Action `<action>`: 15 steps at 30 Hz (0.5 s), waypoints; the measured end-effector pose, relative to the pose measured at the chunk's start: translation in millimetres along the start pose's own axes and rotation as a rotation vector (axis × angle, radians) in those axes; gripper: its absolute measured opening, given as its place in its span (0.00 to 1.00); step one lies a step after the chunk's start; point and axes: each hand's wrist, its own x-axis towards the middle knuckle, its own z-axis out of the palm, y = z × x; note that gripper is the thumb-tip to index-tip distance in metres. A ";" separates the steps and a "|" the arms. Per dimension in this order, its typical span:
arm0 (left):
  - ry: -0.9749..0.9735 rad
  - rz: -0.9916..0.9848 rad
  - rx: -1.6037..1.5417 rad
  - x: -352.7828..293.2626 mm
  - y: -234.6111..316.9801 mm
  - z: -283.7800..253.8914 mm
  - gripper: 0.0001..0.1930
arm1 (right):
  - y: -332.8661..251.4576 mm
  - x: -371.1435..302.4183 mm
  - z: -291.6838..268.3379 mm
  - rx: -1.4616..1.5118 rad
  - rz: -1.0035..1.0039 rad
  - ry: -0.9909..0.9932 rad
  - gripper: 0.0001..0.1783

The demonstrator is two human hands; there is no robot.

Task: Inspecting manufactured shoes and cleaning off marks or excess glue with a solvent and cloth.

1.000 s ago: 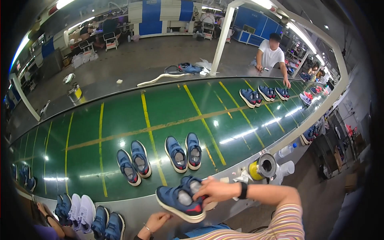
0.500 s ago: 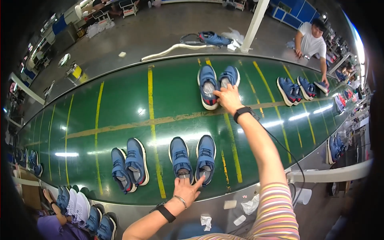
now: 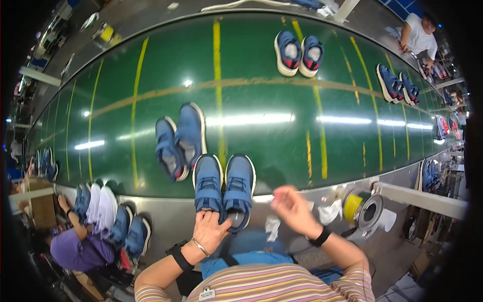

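My left hand (image 3: pixel 211 232) is closed on the heel ends of two blue sneakers, with fingers in the openings. The left sneaker (image 3: pixel 208 181) and right sneaker (image 3: pixel 239 183) lie side by side, toes away from me, over the belt's near edge. To their right, my right hand (image 3: pixel 297 212) hovers near the metal edge, its fingers bent and smeared by motion. Just beyond the held pair, a second blue pair (image 3: pixel 191 128) rests on the green belt. A third blue pair (image 3: pixel 288 53), with red heel patches and pale stuffing inside, stands at the far side.
The green belt (image 3: pixel 261 138) has yellow cross lines. More blue shoes (image 3: pixel 390 83) stand at right, near a person in white (image 3: pixel 420 38). White and blue shoes (image 3: pixel 104 209) are lined up at lower left beside another person's arm. A yellow-labelled roll (image 3: pixel 361 209) and crumpled paper (image 3: pixel 329 213) lie at the near edge.
My left hand has drawn the near pair of sneakers toward me over the belt edge. My right hand has left the far pair and come back close to me. The view has shifted downward.
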 end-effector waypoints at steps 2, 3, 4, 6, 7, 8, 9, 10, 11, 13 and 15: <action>-0.039 -0.016 0.002 -46.7 5.0 15.1 0.15 | 33.3 -46.2 53.6 0.070 0.149 -0.106 0.36; -0.083 -0.011 -0.029 -66.3 5.7 27.9 0.16 | 42.1 -59.1 80.1 0.060 0.219 -0.116 0.43; -0.037 0.015 -0.006 -84.4 4.3 49.5 0.17 | 60.9 -69.8 107.3 -0.116 0.120 -0.028 0.45; 0.031 0.055 -0.088 -101.1 4.9 53.6 0.18 | 91.8 -75.0 136.0 -0.294 0.018 0.064 0.46; 0.032 0.067 -0.096 -110.9 6.0 50.4 0.18 | 100.6 -76.3 139.2 -0.337 -0.020 0.138 0.46; 0.148 -0.049 -0.234 -121.0 2.9 47.3 0.19 | 106.7 -77.4 140.9 -0.382 -0.060 0.214 0.46; 0.261 -0.164 -0.374 -128.1 -1.4 47.1 0.19 | 110.7 -76.4 141.5 -0.391 -0.057 0.234 0.46; 0.331 -0.303 -0.457 -136.9 -5.1 48.2 0.25 | 110.9 -75.6 144.4 -0.331 -0.043 0.219 0.44; 0.398 -0.442 -0.539 -141.6 -7.6 49.6 0.30 | 109.1 -75.0 147.2 -0.270 -0.031 0.206 0.43; 0.363 -0.663 -0.722 -127.5 -13.8 63.6 0.35 | 105.6 -76.3 154.1 -0.327 -0.071 0.246 0.39; 0.364 -0.605 -0.655 -128.0 -46.4 113.1 0.36 | 109.7 -75.8 158.7 -0.223 -0.020 0.212 0.38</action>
